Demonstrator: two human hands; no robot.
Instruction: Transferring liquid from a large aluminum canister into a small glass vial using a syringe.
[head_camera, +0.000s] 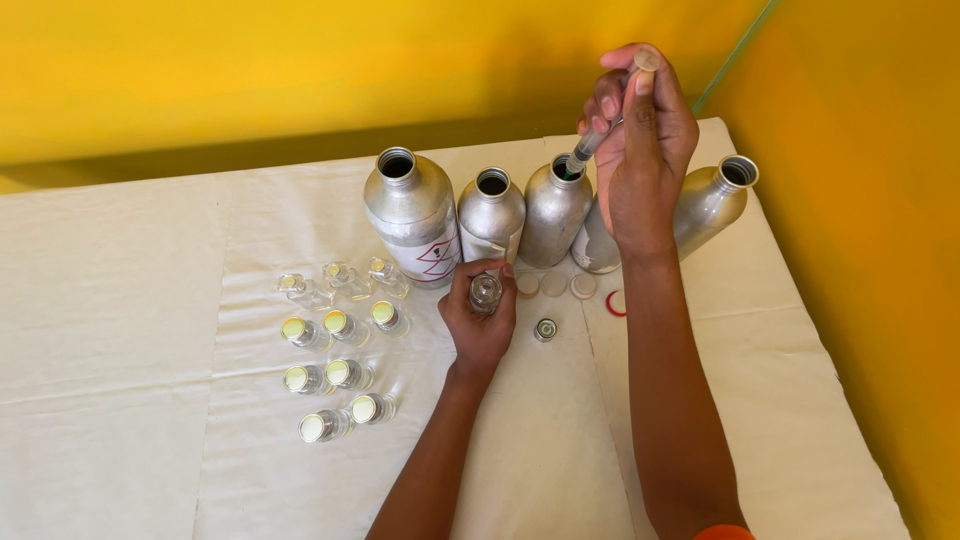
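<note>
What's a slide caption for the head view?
Right hand holds syringe over aluminium bottle; left hand grips small glass vial.

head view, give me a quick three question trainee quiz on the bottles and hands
1. True or false: the right hand holds a clear plastic syringe over an open silver metal bottle.
2. What does the left hand hold? A) small clear glass vial B) red ring C) metal bottle
3. How many small glass vials with yellow caps stand at the left?

Key: 1 true; 2 A; 3 seven

Left hand (478, 318) clenched — right hand (640, 140) raised.
</note>
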